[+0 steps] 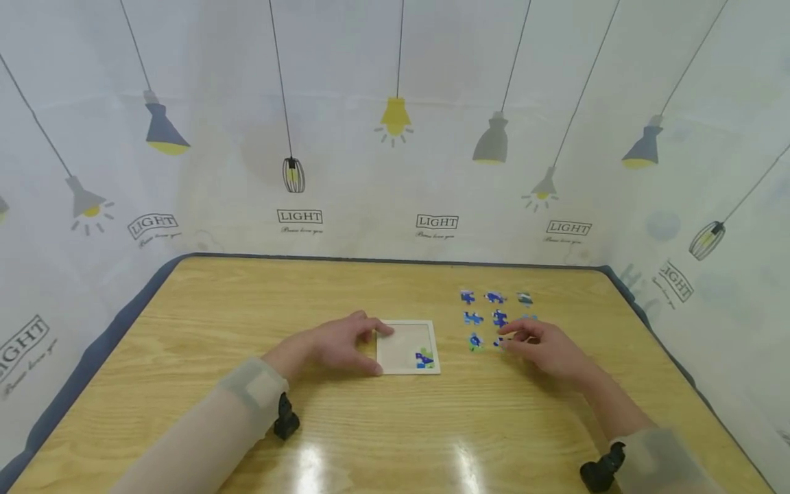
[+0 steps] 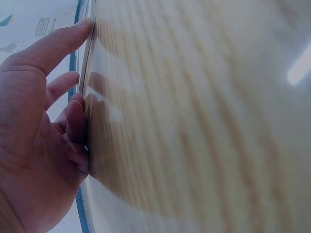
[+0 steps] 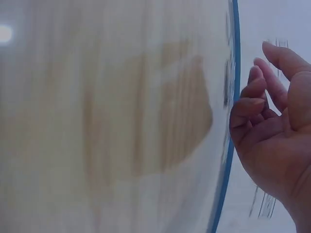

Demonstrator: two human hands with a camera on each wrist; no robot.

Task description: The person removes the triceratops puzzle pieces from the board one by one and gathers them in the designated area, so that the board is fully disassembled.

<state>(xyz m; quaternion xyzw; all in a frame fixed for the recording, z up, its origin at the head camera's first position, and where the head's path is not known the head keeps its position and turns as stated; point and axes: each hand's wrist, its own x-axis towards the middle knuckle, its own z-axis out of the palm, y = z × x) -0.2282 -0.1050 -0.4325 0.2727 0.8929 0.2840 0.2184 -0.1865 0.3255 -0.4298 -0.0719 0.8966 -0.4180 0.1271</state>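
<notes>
A white square puzzle tray (image 1: 401, 345) lies on the table, with joined blue and green jigsaw pieces (image 1: 424, 358) in its lower right corner. My left hand (image 1: 345, 343) rests at the tray's left side, thumb at the near corner and a fingertip on the far part. Its other fingers bend loosely in the left wrist view. To the right, my right hand (image 1: 549, 350) hovers at the near right of the loose jigsaw pieces (image 1: 499, 318). Thumb and fingers stand apart there, and the right wrist view shows nothing between them. One jigsaw piece (image 1: 497, 342) lies by its fingertips, partly hidden.
Loose pieces lie in rough rows right of the tray, among them a blue-green piece (image 1: 475, 341) and a far right piece (image 1: 524, 298). The wooden table (image 1: 278, 288) meets a lamp-printed white curtain (image 1: 345, 137) at its dark edge.
</notes>
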